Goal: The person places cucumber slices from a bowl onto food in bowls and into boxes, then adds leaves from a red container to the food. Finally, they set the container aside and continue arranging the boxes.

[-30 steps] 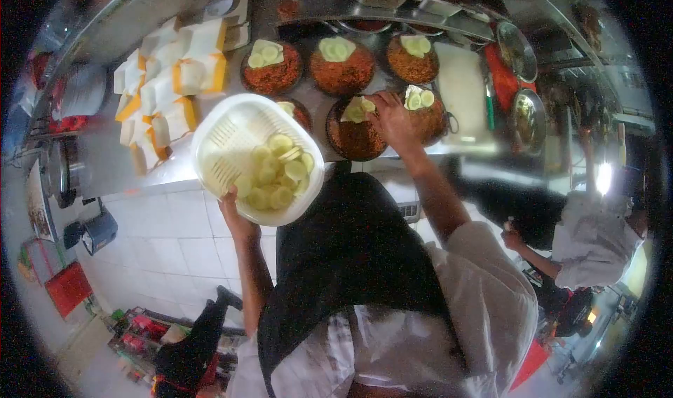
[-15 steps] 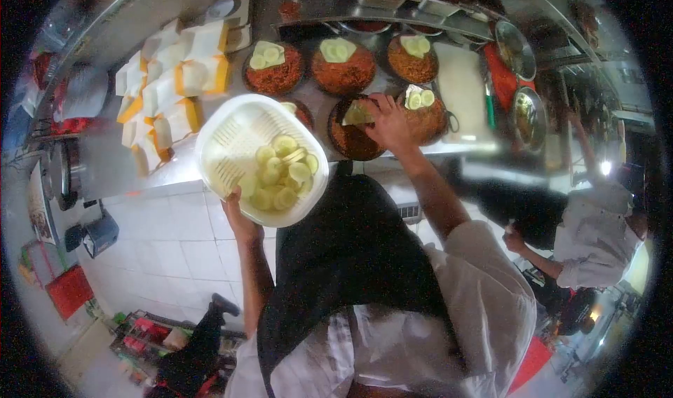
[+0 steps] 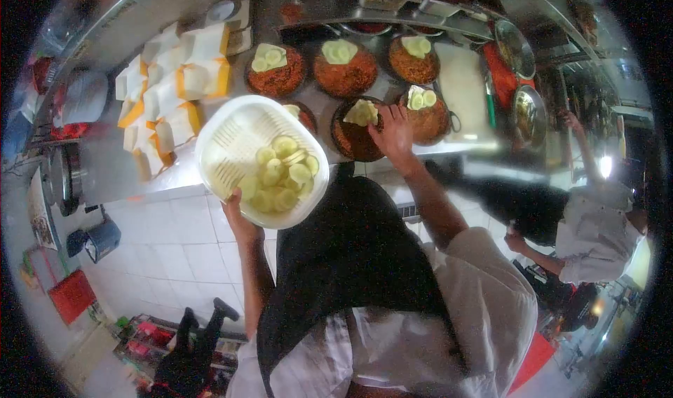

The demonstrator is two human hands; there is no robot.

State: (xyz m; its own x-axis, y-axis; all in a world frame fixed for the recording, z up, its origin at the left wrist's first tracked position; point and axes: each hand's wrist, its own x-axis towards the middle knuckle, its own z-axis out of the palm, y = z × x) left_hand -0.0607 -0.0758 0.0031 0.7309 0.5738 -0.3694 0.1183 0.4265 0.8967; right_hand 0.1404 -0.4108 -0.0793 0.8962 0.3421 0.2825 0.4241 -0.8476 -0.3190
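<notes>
My left hand (image 3: 240, 216) grips the rim of a white plastic colander (image 3: 219, 142), its fingers mostly hidden behind the wall. Pale green cucumber slices (image 3: 284, 181) lie heaped in its lower right part. Over the front middle plate of reddish-brown food (image 3: 354, 139) is my right hand (image 3: 394, 133), fingers stretched out and apart, with nothing visible in them. Just left of its fingertips, a pale green garnish (image 3: 361, 112) lies on that food. The plate to its right (image 3: 429, 123) has cucumber slices on top. The colander partly covers another plate (image 3: 303, 114).
Behind stand three more plates (image 3: 343, 72) of red-brown food with cucumber. White and yellow cartons (image 3: 172, 83) crowd the counter's left. A white board (image 3: 459, 83) lies at right. Metal trays (image 3: 382, 2) line the back. A person in white (image 3: 596, 226) stands at right.
My right hand has shifted slightly right, off the garnish, which now shows more fully on the front middle plate. The colander stays nearly in place in my left hand.
</notes>
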